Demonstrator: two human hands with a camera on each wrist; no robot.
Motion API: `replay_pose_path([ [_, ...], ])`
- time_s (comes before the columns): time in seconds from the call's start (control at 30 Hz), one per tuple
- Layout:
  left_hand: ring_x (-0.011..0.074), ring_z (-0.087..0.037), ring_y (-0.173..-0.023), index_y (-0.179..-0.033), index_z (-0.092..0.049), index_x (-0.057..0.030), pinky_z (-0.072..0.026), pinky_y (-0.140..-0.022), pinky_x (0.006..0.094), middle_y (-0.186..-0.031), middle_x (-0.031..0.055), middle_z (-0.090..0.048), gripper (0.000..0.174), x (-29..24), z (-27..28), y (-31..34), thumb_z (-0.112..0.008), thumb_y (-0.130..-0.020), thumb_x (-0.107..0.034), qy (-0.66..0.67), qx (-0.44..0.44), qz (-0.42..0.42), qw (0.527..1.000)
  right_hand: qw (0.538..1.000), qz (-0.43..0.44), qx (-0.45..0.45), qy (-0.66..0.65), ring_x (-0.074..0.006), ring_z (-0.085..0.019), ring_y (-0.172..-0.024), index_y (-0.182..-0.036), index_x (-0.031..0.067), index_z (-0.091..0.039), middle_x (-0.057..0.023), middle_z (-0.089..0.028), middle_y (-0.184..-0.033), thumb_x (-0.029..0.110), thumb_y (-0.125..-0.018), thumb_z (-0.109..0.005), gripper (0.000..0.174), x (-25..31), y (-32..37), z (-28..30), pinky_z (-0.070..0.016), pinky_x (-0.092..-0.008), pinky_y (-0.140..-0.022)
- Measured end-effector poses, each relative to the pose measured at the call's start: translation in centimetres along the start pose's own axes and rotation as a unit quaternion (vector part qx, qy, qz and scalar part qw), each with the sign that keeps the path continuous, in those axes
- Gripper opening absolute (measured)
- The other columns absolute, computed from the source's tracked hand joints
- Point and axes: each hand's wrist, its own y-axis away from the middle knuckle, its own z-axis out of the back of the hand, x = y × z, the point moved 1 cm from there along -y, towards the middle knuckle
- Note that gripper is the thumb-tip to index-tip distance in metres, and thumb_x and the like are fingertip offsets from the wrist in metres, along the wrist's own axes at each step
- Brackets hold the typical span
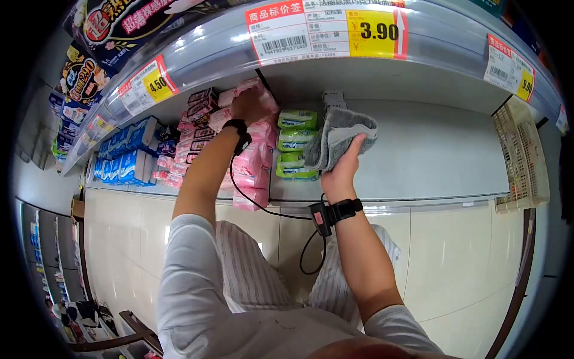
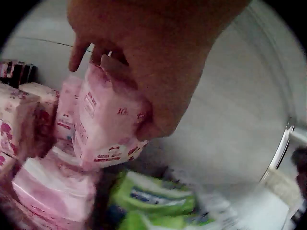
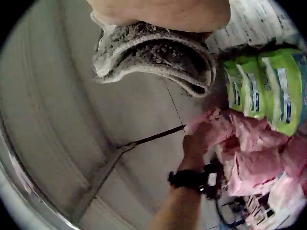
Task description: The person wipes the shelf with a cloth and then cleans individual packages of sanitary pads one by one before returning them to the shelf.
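My left hand [image 1: 248, 106] reaches to the back of the pink row and grips a pink soft plastic pack [image 2: 108, 117]. In the left wrist view the thumb is against one side of that pack, with the fingers over its far side. More pink packs [image 1: 251, 173] stand in front of it and beside it. My right hand [image 1: 342, 170] holds a folded grey towel [image 1: 350, 134] with a pale edge, its thumb lying along the cloth. The towel hangs over the shelf just right of the green packs [image 1: 296, 140]; in the right wrist view the towel [image 3: 153, 55] droops below the hand.
Blue packs [image 1: 128, 155] line the shelf's left side. A white pack [image 1: 333, 99] stands behind the towel. The grey shelf board [image 1: 436, 155] extends right to a cream plastic basket [image 1: 520, 155]. Above runs the upper shelf's edge with price tags [image 1: 326, 33]. A cable [image 1: 257, 206] links both wrists.
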Motion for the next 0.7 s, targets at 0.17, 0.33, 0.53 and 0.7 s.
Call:
replay_pose_path([
  [0.17,0.0353,-0.068,-0.088,-0.123,-0.059,-0.0022,-0.0558,-0.077,0.0402,-0.105,0.0214,-0.068,0.064,1.8,3.1,1.4,-0.074,-0.073,-0.039,-0.097,-0.015,-0.176,0.980,0.933,0.280,0.039,0.225,-0.0230,-0.052,-0.123,-0.142,0.0043,-0.041,-0.0114,-0.053,-0.137,0.026,-0.086,-0.076,0.069,-0.2,0.6,-0.3,-0.0406,-0.0347,-0.106],
  [0.33,0.0249,-0.067,-0.083,-0.105,-0.068,0.0002,-0.0519,-0.075,0.0372,-0.093,0.0143,-0.071,0.046,-4.6,12.1,5.6,-0.075,-0.071,-0.031,0.448,0.243,-0.024,0.860,0.529,0.565,0.231,0.589,-0.0392,-0.048,-0.130,-0.148,0.0048,-0.033,-0.0198,-0.047,-0.143,0.015,-0.054,-0.093,0.113,-1.1,3.1,-1.7,-0.0388,-0.0445,-0.110],
  [0.53,0.0273,-0.068,-0.076,-0.097,-0.069,-0.0006,-0.0521,-0.071,0.0368,-0.085,0.0190,-0.069,0.037,-7.5,13.4,10.3,-0.079,-0.067,-0.020,0.405,0.200,-0.189,0.872,0.592,0.396,0.321,0.624,-0.0307,-0.056,-0.123,-0.147,0.0014,-0.036,-0.0161,-0.055,-0.136,0.022,-0.060,-0.091,0.105,-0.8,4.6,-3.4,-0.0457,-0.0389,-0.102],
  [0.7,0.0282,-0.067,-0.064,-0.096,-0.071,-0.0046,-0.0502,-0.062,0.0347,-0.072,0.0147,-0.067,0.039,-9.5,17.6,12.5,-0.082,-0.062,-0.022,0.454,0.180,-0.242,0.838,0.854,-0.004,0.333,0.400,-0.0170,-0.064,-0.101,-0.129,0.0016,-0.057,-0.0080,-0.067,-0.112,0.039,-0.086,-0.074,0.059,-0.1,0.2,0.4,-0.0516,-0.0289,-0.087],
])
